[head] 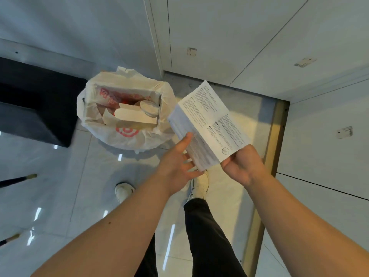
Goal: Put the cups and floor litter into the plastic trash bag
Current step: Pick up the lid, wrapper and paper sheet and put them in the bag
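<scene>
Head view. My right hand (pixel 242 166) pinches the leaflet (pixel 209 124) by its near corner; my left hand (pixel 177 162), its grip wide, props the folded edge, so the paper stays flat for dropping. The bag (pixel 111 136) stands open on the floor, just left of the leaflet, cups (pixel 148 108) already inside.

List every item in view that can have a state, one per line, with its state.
Plastic trash bag: open, upright on the floor, partly filled.
Cup: inside the bag, on its side.
Flat white box: lying in the bag, on top.
Printed paper booklet: folded, held in the air beside the bag.
Left hand: open, fingers against the booklet's edge.
Right hand: gripping the booklet's corner.
</scene>
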